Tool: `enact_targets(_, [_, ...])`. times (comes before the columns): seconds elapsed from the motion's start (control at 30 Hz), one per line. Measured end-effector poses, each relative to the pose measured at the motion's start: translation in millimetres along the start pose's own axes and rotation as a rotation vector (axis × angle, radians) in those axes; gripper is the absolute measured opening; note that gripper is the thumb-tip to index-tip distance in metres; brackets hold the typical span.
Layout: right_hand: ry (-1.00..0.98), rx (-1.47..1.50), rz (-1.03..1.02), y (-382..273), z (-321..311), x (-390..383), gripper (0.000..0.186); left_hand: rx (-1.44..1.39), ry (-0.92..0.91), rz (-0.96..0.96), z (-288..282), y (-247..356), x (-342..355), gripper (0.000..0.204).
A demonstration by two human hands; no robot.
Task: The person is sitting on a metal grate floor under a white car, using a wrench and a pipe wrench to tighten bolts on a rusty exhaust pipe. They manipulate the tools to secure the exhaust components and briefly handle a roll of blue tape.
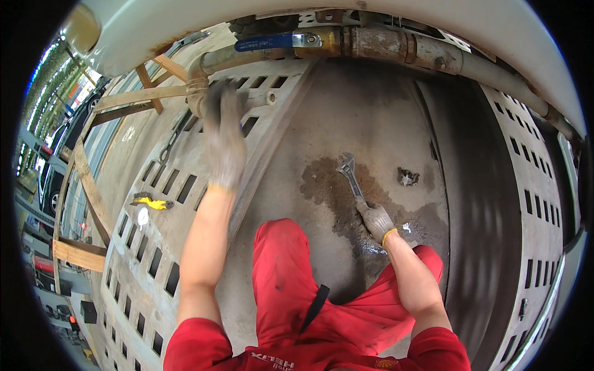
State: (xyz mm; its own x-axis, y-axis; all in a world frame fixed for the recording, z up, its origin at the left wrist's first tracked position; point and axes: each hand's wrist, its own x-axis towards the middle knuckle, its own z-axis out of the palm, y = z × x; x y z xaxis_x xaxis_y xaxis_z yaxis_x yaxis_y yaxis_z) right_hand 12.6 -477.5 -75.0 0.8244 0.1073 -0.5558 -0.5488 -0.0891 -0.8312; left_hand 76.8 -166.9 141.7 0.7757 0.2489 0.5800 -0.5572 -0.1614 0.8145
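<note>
My right hand [376, 220], in a grey knit glove, is closed round the handle of an adjustable wrench [350, 176]. The wrench's jaws point up and away, over a dark wet stain on the floor. Farther off to the left, my gloved left hand [224, 145] reaches up beside the elbow end of a pipe [197, 83]. Its dark fingertips are smeared by motion, so whether they touch the fitting is unclear. Along the same pipe sits a valve with a blue lever [266, 42].
On the slotted metal ramp [133, 247] at left lie another wrench-like tool [171, 139], a yellow-and-black item [152, 201] and a white round piece [143, 217]. A wooden frame [93, 179] stands beyond it. A crumpled dark scrap [408, 177] rests on the floor. A large pale curved body [433, 15] hangs overhead.
</note>
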Motion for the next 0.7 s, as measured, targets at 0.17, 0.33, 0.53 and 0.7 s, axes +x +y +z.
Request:
enact_targets(0.17, [-0.024,0.019,-0.018,6.7,-1.7,1.6,0.05,-0.94,0.175,-0.299,80.4,10.2,120.9,0.05])
enact_targets(0.33, [-0.018,0.083,0.002,4.1,-16.8,-10.9,0.05,-0.672,0.19,-0.219,121.9,14.0,171.7,0.049])
enact_targets(0.53, [0.001,0.186,-0.003,-2.6,-30.3,-22.2,0.048,0.159,0.026,0.019,116.7,0.6,219.5,0.054])
enact_targets(0.7, [-0.046,0.419,0.032,-5.4,-24.6,-32.0,0.045,0.694,-0.13,0.132,119.8,5.7,229.3,0.059])
